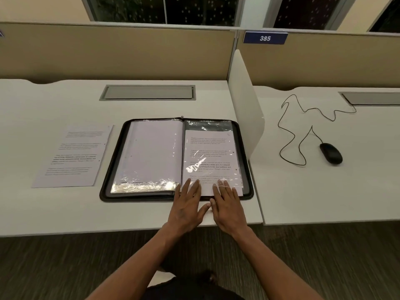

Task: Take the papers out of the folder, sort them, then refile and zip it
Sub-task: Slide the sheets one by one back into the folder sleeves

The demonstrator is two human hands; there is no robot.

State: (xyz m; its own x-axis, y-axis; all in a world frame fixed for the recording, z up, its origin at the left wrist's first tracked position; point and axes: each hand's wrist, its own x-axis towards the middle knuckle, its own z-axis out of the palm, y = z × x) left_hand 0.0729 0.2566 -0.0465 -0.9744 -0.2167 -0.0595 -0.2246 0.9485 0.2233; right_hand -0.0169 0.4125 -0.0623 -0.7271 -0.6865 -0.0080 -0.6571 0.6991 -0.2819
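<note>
A black zip folder (108, 189) lies open flat on the white desk, its clear plastic sleeves facing up. A printed sheet (211, 152) sits partly inside the right-hand sleeve, its lower edge sticking out over the folder's near rim. My left hand (187, 207) and my right hand (228, 205) lie side by side with straight fingers pressing on that sheet's bottom edge. The left-hand sleeve (151, 152) holds blank-looking pages. Another printed sheet (73, 156) lies loose on the desk to the left of the folder.
A white divider panel (245, 109) stands just right of the folder. Beyond it lie a black mouse (331, 153) and its looping cable (300, 131). A grey cable hatch (148, 92) is set into the desk behind the folder. The desk's front edge (86, 231) is close under my wrists.
</note>
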